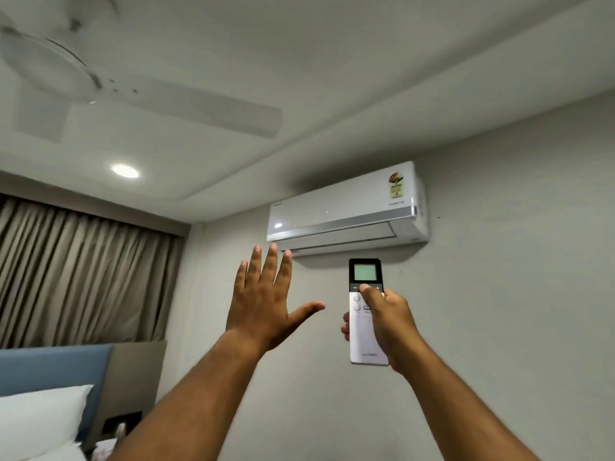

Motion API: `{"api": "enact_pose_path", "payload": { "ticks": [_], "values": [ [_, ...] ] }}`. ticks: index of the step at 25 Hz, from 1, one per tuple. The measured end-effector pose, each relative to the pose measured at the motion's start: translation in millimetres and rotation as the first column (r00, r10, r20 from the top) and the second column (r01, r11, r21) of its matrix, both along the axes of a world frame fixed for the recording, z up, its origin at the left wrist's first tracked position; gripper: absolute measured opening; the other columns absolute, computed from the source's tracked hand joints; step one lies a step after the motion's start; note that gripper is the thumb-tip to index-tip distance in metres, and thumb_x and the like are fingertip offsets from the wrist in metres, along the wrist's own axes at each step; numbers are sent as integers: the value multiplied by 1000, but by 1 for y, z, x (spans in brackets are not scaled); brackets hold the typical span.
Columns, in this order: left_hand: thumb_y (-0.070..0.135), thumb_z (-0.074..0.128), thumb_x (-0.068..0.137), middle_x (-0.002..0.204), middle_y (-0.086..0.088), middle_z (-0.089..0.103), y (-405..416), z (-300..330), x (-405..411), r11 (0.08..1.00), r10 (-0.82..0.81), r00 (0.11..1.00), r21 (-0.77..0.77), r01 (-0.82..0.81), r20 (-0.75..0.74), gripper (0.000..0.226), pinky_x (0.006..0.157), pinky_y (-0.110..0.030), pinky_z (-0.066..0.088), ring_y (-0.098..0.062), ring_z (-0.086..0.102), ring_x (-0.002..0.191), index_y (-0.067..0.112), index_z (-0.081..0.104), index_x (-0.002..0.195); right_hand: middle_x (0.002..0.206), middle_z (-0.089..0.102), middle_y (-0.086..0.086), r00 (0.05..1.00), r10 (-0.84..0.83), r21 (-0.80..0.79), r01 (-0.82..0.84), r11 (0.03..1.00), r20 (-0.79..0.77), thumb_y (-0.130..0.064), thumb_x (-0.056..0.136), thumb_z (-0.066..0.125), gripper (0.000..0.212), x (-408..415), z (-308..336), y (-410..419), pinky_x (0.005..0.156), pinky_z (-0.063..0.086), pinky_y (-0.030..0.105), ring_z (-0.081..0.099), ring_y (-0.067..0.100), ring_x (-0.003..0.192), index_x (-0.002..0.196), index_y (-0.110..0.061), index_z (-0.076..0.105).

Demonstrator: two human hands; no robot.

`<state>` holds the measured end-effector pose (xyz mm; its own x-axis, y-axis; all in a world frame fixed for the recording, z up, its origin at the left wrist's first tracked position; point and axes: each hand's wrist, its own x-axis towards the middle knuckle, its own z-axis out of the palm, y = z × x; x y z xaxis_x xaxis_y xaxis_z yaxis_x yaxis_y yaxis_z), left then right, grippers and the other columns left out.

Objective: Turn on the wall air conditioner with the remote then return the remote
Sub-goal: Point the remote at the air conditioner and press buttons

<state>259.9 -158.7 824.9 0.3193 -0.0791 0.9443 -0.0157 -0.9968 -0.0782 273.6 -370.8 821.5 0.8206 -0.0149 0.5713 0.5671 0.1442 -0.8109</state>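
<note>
A white wall air conditioner (346, 209) hangs high on the grey wall, its lower flap slightly apart from the body. My right hand (387, 322) holds a white remote (364, 341) upright just below the unit. The remote's dark top carries a small greenish screen, and my thumb rests on the buttons beneath that screen. My left hand (263, 301) is raised beside it with flat palm and spread fingers, its fingertips reaching the unit's lower left corner in the view. It holds nothing.
A white ceiling fan (100, 84) hangs at the upper left, with a lit round ceiling light (125, 170) below it. Beige curtains (76, 271) cover the left wall. A blue headboard (50, 374) and white pillow (36, 424) sit at the lower left.
</note>
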Motion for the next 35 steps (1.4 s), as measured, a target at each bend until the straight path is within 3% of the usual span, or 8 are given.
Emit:
{"api": "enact_pose_path", "payload": {
  "ticks": [9, 17, 27, 35],
  "values": [
    [91, -7, 62, 157, -5, -18, -24, 8, 9, 998, -64, 998, 8, 64, -19, 106, 116, -44, -10, -28, -21, 145, 24, -21, 143, 66, 71, 17, 998, -53, -12, 53, 999, 18, -32, 95, 52, 23, -8, 3, -18, 48, 57, 33, 69, 29, 51, 93, -10, 58],
    [91, -8, 62, 156, -3, -19, -27, 0, 19, 999, -45, 998, 9, 45, -43, 107, 116, -43, -10, -27, -20, 145, 22, -21, 143, 69, 69, 20, 1000, -14, -13, 14, 1000, -13, -19, 87, 46, 15, 1, 4, -23, 54, 58, 37, 68, 33, 54, 93, -8, 54],
    [91, -10, 61, 155, -2, -20, -29, -5, 26, 999, -54, 997, -1, 54, -52, 107, 115, -41, -12, -26, -20, 145, 22, -22, 142, 66, 72, 16, 999, 43, -12, -43, 999, -5, -18, 91, 44, 13, 8, -1, -27, 51, 58, 36, 70, 31, 55, 97, -10, 52],
    [92, -9, 61, 154, -3, -20, -32, -6, 27, 997, -77, 996, -4, 77, -51, 108, 114, -39, -13, -25, -20, 145, 22, -22, 142, 94, 72, 22, 991, 133, -61, -131, 989, 15, -18, 99, 45, 17, 8, -7, -33, 64, 61, 45, 73, 35, 72, 113, -14, 54]
  ]
}}
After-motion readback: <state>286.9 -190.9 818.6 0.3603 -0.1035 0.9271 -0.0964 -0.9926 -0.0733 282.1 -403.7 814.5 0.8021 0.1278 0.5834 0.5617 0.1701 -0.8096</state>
